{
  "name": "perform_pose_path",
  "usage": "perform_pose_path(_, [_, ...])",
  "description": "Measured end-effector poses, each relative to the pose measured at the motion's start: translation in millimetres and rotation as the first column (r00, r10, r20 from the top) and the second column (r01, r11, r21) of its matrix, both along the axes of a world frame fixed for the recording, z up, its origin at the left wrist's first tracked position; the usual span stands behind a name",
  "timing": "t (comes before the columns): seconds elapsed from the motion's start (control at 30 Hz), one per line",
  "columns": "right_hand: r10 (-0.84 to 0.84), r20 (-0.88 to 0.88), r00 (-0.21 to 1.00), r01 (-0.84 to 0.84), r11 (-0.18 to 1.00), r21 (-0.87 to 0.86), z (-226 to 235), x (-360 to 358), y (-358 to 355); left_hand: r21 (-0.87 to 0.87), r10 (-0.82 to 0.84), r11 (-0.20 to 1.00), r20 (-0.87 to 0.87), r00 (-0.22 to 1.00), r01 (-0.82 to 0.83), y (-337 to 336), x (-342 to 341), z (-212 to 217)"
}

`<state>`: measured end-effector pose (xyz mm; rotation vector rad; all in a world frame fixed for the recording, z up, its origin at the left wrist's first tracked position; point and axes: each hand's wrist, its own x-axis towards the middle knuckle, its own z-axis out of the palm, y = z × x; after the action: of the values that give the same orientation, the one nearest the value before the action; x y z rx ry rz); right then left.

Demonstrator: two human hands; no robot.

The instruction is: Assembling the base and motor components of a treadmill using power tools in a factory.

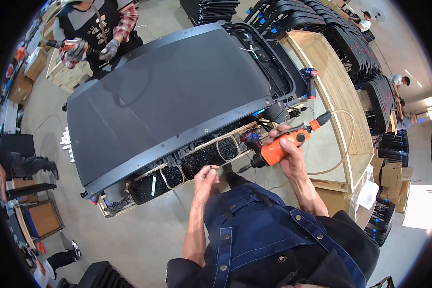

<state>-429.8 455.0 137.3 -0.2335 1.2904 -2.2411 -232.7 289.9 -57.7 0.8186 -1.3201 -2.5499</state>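
Concrete workshop floor (158, 225), large dark flat panel (173, 96) on wooden frame (336, 91). Right hand (288, 151) wrapped around orange pneumatic screwdriver (278, 146), tip near panel's near edge. Left hand (206, 177) fingers pinched on small item, likely screw, just beside black-screw trays (201, 158). Co-worker's gloved hands (89, 49) at far side.

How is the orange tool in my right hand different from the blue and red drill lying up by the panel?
The orange tool is held in the right hand, while the blue and red drill lies unheld beside the big dark panel. The orange tool has a tan hose running from its back end; the drill shows none. The orange tool is mostly orange, the drill dark blue with red. Both are hand-held power tools.
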Motion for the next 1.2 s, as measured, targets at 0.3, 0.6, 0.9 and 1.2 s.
perform_pose_path(0.3, [0.053, 0.031, 0.998, -0.049, 0.992, -0.117, -2, -43, -7, 0.288, 0.184, 0.945, -0.083, 0.979, -0.154, 43, -55, 72])
perform_pose_path(0.6, [0.039, 0.054, 0.998, -0.034, 0.995, -0.093, -7, -91, 13, 0.475, 0.340, 0.822, 0.032, 0.940, -0.313, 72, -111, 95])
perform_pose_path(0.9, [0.018, -0.148, 0.989, -0.032, 0.995, -0.099, 2, -143, 22, 0.101, 0.357, 0.925, 0.112, 0.928, -0.368, 98, -196, 95])
perform_pose_path(1.2, [0.131, -0.560, 0.818, -0.055, 0.987, 0.151, 37, -196, 1, 0.124, 0.364, 0.922, 0.049, 0.930, -0.367, 95, -308, 99])
